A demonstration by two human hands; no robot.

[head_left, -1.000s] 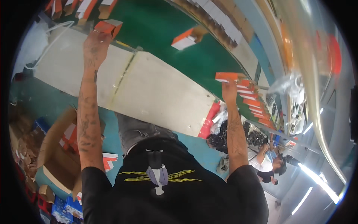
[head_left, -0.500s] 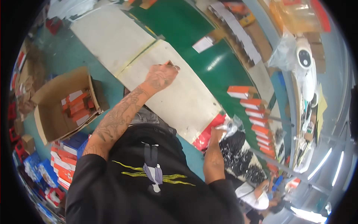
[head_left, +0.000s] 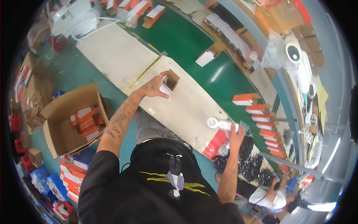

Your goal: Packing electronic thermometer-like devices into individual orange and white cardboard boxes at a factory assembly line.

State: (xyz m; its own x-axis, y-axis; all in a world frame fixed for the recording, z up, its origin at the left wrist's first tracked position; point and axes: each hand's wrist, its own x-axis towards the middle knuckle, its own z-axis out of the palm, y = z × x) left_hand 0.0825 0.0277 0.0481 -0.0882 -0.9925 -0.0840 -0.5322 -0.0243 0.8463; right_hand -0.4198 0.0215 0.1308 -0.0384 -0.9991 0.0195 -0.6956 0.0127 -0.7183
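My left hand [head_left: 153, 88] is closed around a small white carton [head_left: 166, 89] above the pale work surface [head_left: 182, 104]. The carton's brown open end faces up. To its right, my right hand [head_left: 236, 136] grips a white handheld device with a round, ring-like head [head_left: 220, 124], which points left over the surface. What the device is exactly, I cannot tell. Beneath the right hand lie a red sheet [head_left: 215, 144] and clear plastic wrapping. A heap of small black pieces [head_left: 250, 164] sits just beyond them.
A green conveyor belt [head_left: 186, 41] runs behind the work surface, carrying a row of orange-and-white boxes [head_left: 257, 109]. At left stands a large cardboard box [head_left: 56, 123] with folded orange-and-white cartons inside. A person in a white top [head_left: 268, 197] is at lower right.
My right hand has risen from beside the red sheet, now holding the white device. The left-hand carton has turned, so its open end shows. One more box shows at the belt's upper part.
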